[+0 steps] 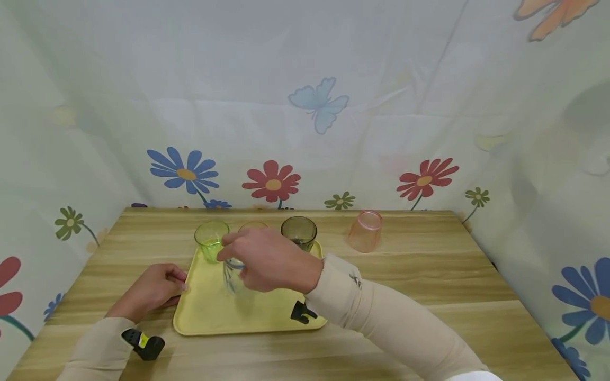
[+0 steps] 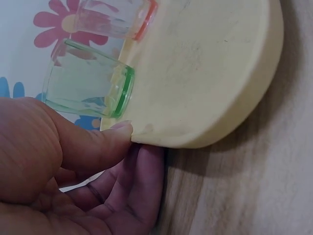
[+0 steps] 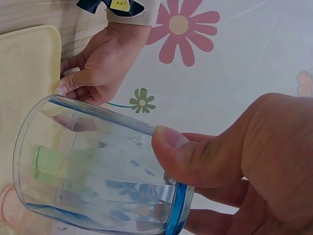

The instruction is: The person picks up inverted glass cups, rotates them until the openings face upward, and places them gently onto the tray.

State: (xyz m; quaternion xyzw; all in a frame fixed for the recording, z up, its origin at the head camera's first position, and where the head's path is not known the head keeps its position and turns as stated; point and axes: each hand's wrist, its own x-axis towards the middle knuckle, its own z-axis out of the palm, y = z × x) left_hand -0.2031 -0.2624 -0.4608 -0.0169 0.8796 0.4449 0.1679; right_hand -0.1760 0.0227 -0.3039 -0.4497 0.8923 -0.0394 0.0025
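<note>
Pinching the base of a clear, blue-tinted, faceted tumbler (image 3: 98,169) between thumb and fingers, my right hand (image 1: 271,259) holds it mouth-down over the pale yellow rectangular tray (image 1: 248,317); whether its rim touches, I cannot tell. Taking the tray as my clock, that arm reaches in from four, back of the hand upward. My left hand (image 1: 154,288), at nine, nips the tray's edge, thumb above, fingers beneath. A see-through green tumbler (image 1: 212,246) stands upright at eleven, a smoky dark-grey tumbler (image 1: 299,233) at one.
</note>
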